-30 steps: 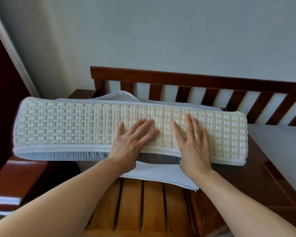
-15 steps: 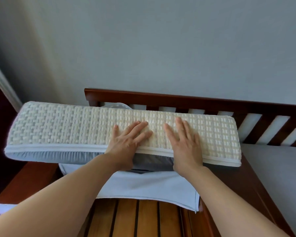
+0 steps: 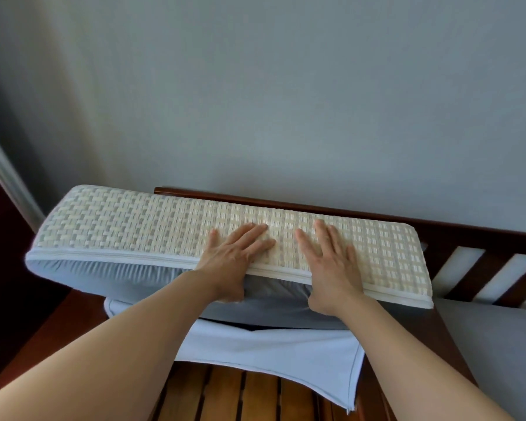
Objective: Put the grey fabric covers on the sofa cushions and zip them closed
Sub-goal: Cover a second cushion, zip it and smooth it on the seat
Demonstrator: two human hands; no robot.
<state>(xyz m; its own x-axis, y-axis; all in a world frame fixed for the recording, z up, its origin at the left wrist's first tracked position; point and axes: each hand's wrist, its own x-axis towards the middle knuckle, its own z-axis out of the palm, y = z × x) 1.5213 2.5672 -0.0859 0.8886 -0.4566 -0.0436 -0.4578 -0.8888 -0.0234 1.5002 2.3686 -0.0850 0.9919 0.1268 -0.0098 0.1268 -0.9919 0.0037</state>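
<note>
- The left hand (image 3: 236, 258) lies flat, fingers straight and spread, on the cream basket-weave top of the long sofa cushion (image 3: 134, 232), with the thumb tucked under the near edge against the grey side.
- The right hand (image 3: 331, 262) lies just beside it, also flat with fingers extended, its heel over the white piped seam; the two hands are near each other but apart.
- The cushion is raised and tilted, its far edge against the dark reddish-brown wooden slatted backrest (image 3: 474, 256).
- A loose pale grey fabric cover (image 3: 271, 350) lies beneath the cushion, draped over the lighter brown wooden seat slats (image 3: 249, 396).
- A grey covered cushion (image 3: 498, 344) sits on the seat to the right.
- Behind the sofa rises a plain pale grey-blue wall (image 3: 286, 101); a white door trim (image 3: 6, 177) runs along the left edge.
</note>
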